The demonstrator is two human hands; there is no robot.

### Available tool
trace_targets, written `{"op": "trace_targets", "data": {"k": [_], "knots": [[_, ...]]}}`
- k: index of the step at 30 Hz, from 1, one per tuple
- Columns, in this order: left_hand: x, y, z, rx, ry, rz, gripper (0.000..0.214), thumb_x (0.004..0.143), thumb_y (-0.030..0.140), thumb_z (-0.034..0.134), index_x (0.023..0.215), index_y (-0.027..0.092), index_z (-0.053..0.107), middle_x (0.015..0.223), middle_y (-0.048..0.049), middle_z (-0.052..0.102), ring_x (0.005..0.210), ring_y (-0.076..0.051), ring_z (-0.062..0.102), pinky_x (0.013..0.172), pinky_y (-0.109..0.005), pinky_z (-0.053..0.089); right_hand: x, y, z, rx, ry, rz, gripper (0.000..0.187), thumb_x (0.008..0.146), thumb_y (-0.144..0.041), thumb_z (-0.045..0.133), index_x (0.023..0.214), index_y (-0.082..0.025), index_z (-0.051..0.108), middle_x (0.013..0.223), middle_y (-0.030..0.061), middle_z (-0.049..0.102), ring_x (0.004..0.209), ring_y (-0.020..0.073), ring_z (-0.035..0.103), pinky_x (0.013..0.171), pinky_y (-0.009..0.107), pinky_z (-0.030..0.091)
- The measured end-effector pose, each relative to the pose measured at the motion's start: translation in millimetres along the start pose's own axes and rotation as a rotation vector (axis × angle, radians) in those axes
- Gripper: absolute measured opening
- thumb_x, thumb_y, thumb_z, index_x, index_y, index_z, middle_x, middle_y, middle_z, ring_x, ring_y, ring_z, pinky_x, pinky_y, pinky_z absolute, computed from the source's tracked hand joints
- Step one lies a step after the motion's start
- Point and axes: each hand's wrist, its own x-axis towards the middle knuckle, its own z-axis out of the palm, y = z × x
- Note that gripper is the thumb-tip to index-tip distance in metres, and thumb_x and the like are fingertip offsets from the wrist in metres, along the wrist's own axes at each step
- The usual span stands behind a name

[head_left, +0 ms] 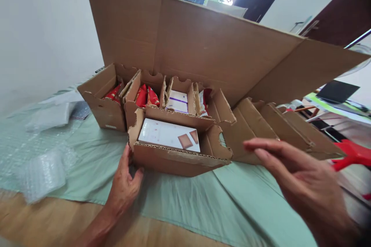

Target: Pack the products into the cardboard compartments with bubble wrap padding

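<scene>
A narrow open-topped cardboard box (182, 159) stands in front of a row of similar boxes on a green cloth. Inside it lies a white printed carton (165, 133) with brown squares pictured at one end. My left hand (123, 183) holds the box's left end, its fingers along the side and the thumb by the front corner. Off to the right, my right hand (301, 177) is in the air with fingers stretched out and nothing in it, apart from the box's right end.
Behind are boxes with red packets (147, 95) and white-and-purple cartons (178, 101). A tall cardboard panel (203, 42) rises at the back. More slanted boxes (255, 119) stand to the right. Bubble wrap (43, 173) lies on the green cloth (185, 197) at left. A red object (352, 154) is at right.
</scene>
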Motion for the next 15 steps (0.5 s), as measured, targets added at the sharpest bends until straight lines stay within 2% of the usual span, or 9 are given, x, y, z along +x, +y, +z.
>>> {"op": "trace_targets", "data": {"k": [2, 4, 6, 8, 10, 12, 15], "knots": [[-1.3, 3.8, 1.2, 0.017, 0.023, -0.034, 0.076, 0.088, 0.038, 0.062, 0.155, 0.02, 0.033, 0.138, -0.0193, 0.059, 0.114, -0.03, 0.066, 0.078, -0.036, 0.058, -25.4, 19.2, 14.1, 0.088, -0.044, 0.098, 0.03, 0.091, -0.053, 0.064, 0.101, -0.027, 0.075, 0.095, 0.0048, 0.08, 0.082, 0.0256, 0.076, 0.072, 0.037, 0.063], [-2.0, 5.7, 2.0, 0.041, 0.046, -0.025, 0.071, 0.087, 0.041, 0.064, 0.15, 0.02, 0.04, 0.136, -0.0179, 0.06, 0.111, -0.029, 0.066, 0.077, -0.034, 0.057, -42.1, 28.6, 39.6, 0.189, -0.179, 0.112, 0.032, 0.088, -0.048, 0.065, 0.107, -0.024, 0.074, 0.092, 0.0059, 0.08, 0.075, 0.0236, 0.075, 0.067, 0.035, 0.063], [-1.1, 4.9, 1.5, 0.077, 0.068, -0.016, 0.068, 0.087, 0.042, 0.063, 0.148, 0.02, 0.042, 0.135, -0.0174, 0.061, 0.111, -0.029, 0.066, 0.075, -0.033, 0.057, -50.0, 28.2, 65.7, 0.25, -0.273, 0.103, 0.032, 0.087, -0.044, 0.064, 0.108, -0.022, 0.073, 0.088, 0.0067, 0.078, 0.071, 0.0229, 0.072, 0.062, 0.034, 0.062], [1.8, 1.7, -0.1, 0.089, 0.079, -0.008, 0.07, 0.088, 0.041, 0.063, 0.151, 0.02, 0.039, 0.135, -0.0174, 0.061, 0.111, -0.03, 0.066, 0.073, -0.033, 0.057, -52.0, 23.9, 83.5, 0.285, -0.285, 0.111, 0.03, 0.088, -0.043, 0.061, 0.106, -0.022, 0.073, 0.087, 0.0073, 0.077, 0.073, 0.0237, 0.072, 0.059, 0.033, 0.061], [6.0, -2.1, -1.3, 0.064, 0.079, 0.019, 0.073, 0.089, 0.04, 0.062, 0.154, 0.02, 0.035, 0.136, -0.0173, 0.061, 0.117, -0.031, 0.065, 0.081, -0.037, 0.058, -53.7, 22.2, 90.1, 0.306, -0.266, 0.138, 0.031, 0.089, -0.045, 0.061, 0.105, -0.022, 0.073, 0.09, 0.0076, 0.078, 0.075, 0.0246, 0.073, 0.063, 0.036, 0.063], [9.0, -4.0, -0.3, 0.039, 0.078, 0.046, 0.074, 0.089, 0.036, 0.06, 0.156, 0.02, 0.032, 0.14, -0.0172, 0.059, 0.126, -0.032, 0.061, 0.095, -0.043, 0.055, -61.3, 26.0, 88.1, 0.33, -0.284, 0.172, 0.035, 0.089, -0.049, 0.062, 0.11, -0.022, 0.073, 0.095, 0.0085, 0.079, 0.078, 0.026, 0.075, 0.07, 0.039, 0.065], [9.3, 0.8, 4.6, 0.03, 0.1, 0.059, 0.076, 0.087, 0.028, 0.059, 0.157, 0.019, 0.03, 0.148, -0.0179, 0.054, 0.135, -0.032, 0.055, 0.112, -0.051, 0.046, -89.9, 41.3, 81.9, 0.339, -0.339, 0.252, 0.045, 0.088, -0.052, 0.067, 0.123, -0.025, 0.072, 0.106, 0.0101, 0.08, 0.091, 0.0308, 0.078, 0.079, 0.044, 0.066]]}}
